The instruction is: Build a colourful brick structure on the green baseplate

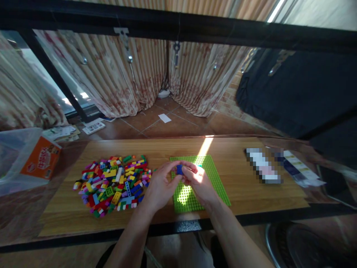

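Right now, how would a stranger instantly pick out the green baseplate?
On the wooden table, look right of the heap of small bricks, partly beneath the right hand. Unlike those bricks, the baseplate is one broad, flat, studded sheet.

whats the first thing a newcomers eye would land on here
Probably the heap of multicoloured bricks spread over the left part of the wooden table. Next, the bright green studded baseplate to its right, patched with sunlight. Above the baseplate, the left grip and right grip meet at a small blue piece.
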{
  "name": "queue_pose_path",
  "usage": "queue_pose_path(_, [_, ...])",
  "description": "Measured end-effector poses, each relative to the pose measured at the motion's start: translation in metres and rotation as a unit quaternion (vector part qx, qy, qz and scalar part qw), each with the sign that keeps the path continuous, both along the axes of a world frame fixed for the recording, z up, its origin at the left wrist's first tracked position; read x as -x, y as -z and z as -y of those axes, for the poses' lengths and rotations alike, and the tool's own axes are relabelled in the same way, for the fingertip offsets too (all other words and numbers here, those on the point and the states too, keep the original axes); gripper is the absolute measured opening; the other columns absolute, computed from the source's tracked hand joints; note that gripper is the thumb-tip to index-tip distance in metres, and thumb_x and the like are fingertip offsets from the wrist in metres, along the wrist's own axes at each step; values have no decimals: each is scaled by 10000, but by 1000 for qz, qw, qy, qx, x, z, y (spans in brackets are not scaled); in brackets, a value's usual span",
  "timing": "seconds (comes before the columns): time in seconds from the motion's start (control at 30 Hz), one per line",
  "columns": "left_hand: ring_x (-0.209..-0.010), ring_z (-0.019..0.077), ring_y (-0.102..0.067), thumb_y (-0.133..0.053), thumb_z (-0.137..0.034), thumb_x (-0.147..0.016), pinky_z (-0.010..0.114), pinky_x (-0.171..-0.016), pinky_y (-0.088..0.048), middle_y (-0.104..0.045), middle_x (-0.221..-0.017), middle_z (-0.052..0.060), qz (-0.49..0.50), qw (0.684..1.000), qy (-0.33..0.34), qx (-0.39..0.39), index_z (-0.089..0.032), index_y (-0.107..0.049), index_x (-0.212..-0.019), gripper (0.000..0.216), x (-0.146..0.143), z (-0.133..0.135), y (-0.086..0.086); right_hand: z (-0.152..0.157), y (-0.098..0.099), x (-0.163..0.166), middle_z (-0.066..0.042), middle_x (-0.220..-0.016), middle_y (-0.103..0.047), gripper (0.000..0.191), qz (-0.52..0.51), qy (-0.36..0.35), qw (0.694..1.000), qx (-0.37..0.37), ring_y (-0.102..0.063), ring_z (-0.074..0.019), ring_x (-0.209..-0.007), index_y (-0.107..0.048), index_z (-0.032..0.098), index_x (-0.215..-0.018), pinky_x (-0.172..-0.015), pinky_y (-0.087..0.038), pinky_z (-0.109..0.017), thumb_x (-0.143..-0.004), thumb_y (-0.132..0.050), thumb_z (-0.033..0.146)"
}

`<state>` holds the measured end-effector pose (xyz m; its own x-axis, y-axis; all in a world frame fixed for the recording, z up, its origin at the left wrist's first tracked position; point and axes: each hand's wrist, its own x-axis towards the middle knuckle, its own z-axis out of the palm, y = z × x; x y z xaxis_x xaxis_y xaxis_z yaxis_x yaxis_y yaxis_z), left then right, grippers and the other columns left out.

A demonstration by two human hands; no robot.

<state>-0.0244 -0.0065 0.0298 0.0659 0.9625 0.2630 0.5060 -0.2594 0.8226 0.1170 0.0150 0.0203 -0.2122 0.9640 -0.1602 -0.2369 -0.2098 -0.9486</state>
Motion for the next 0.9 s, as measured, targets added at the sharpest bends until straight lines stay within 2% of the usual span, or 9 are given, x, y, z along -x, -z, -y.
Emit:
queue_pose_path(0.1, [-1049, 198, -627, -570, -229, -852, 388, -954, -495, -682, -1124, 55, -37, 999, 14, -7, -210, -631, -1126, 282, -3, -3, 3, -4, 0, -12, -25, -710, -670, 392, 67, 14, 998, -11, -548, -110, -536, -646, 144, -1042, -469, -377, -230, -749, -685, 401])
queue_pose_path(0.2, [-1066, 211, -613, -584, -184, -835, 403, -968, -476, -671, -1135, 63, -104, 994, 27, -1, -193, -627, -1110, 278, -6, -5, 8, -13, 2, -29, -19, -671, -669, 322, 134, 106, 985, -33, -553, -118, -538, -659, 141, -985, -487, -391, -243, -744, -650, 356])
queue_pose_path(0.27, [-1066, 221, -607, -598, -168, -829, 416, -970, -467, -670, -1136, 67, -150, 988, 27, 2, -185, -627, -1109, 282, -8, -6, 14, -18, 2, -40, -5, -654, -659, 283, 143, 172, 974, -43, -544, -110, -542, -669, 153, -929, -500, -394, -239, -725, -648, 347])
queue_pose_path(0.37, [-1063, 232, -600, -619, -159, -823, 422, -966, -461, -672, -1129, 68, -197, 980, 23, -6, -179, -634, -1104, 282, -13, -9, 24, -24, 1, -53, 8, -647, -647, 266, 129, 209, 969, -32, -535, -102, -543, -671, 157, -865, -507, -395, -233, -679, -680, 348])
queue_pose_path(0.5, [-1051, 232, -595, -641, -154, -813, 407, -960, -462, -669, -1125, 64, -220, 975, 12, -23, -183, -643, -1102, 291, -20, -12, 34, -25, 0, -58, 11, -647, -645, 263, 108, 203, 973, -22, -532, -102, -538, -663, 161, -844, -514, -401, -238, -659, -687, 346])
queue_pose_path(0.67, [-1035, 234, -584, -658, -162, -803, 400, -964, -460, -666, -1105, 66, -230, 972, 4, -37, -184, -653, -1094, 293, -25, -15, 39, -25, 8, -58, 12, -653, -647, 197, 128, 188, 972, -65, -542, -112, -562, -665, 178, -846, -544, -423, -248, -698, -654, 308])
queue_pose_path(0.9, [-1064, 257, -580, -651, -177, -807, 426, -970, -455, -662, -1135, 87, -232, 973, -4, -8, -164, -593, -1200, 398, -26, -14, 36, -23, 16, -63, -8, -695, -671, 206, 280, 150, 942, -107, -584, -134, -585, -686, 180, -912, -561, -425, -258, -785, -582, 305])
